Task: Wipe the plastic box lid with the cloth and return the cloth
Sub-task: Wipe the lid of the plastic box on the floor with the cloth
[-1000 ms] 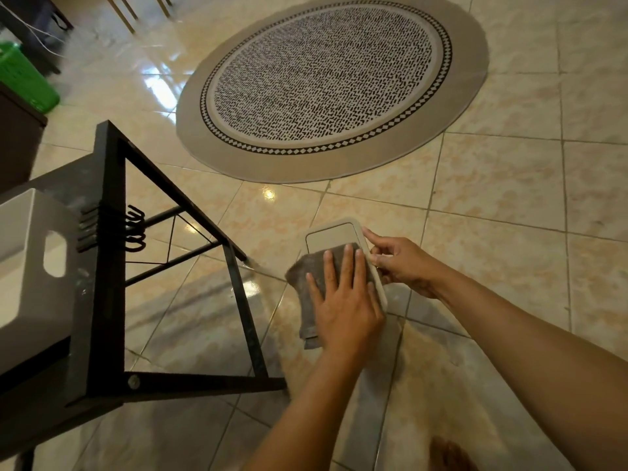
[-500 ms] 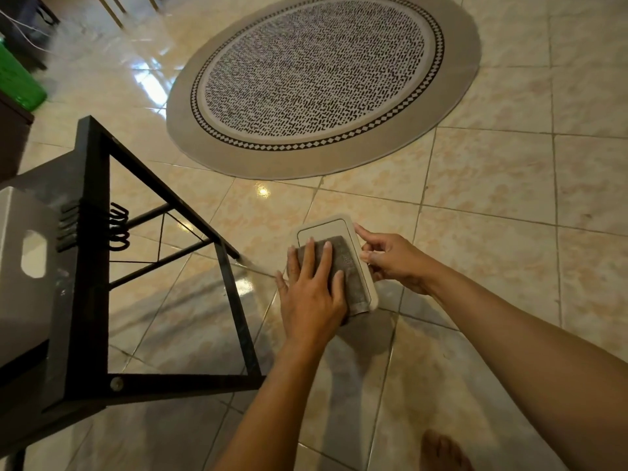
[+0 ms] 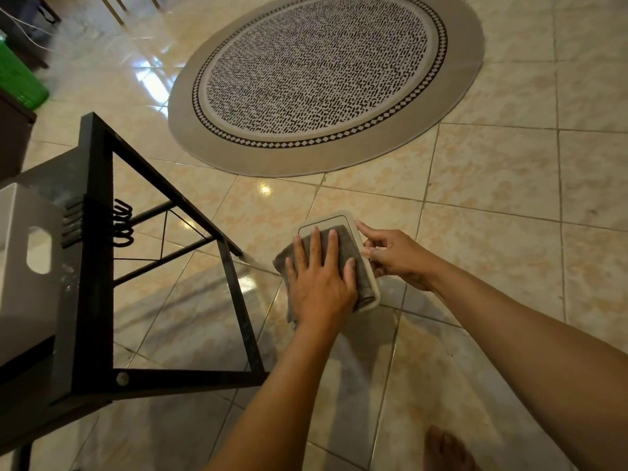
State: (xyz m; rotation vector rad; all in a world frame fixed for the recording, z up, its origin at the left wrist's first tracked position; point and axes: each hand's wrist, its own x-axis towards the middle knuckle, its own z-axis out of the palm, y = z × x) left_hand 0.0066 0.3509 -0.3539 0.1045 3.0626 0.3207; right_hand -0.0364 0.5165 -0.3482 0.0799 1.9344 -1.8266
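Note:
A cream plastic box lid (image 3: 326,222) with rounded corners is held in the air above the floor. My right hand (image 3: 390,256) grips its right edge with the fingers pinched on the rim. A grey cloth (image 3: 350,253) lies spread over most of the lid. My left hand (image 3: 319,280) presses flat on the cloth with the fingers apart, and it hides the lid's lower left part. A corner of the cloth hangs down past the lid's left side.
A black metal-framed table (image 3: 88,266) stands at the left with a white plastic box (image 3: 23,266) on it. A round patterned rug (image 3: 323,73) lies on the tiled floor ahead. A green basket (image 3: 17,79) sits far left. A bare foot (image 3: 445,450) shows at the bottom.
My left hand has slid the cloth across the lid, first up and left, then a little back to the right. My right hand has kept its grip on the lid's edge.

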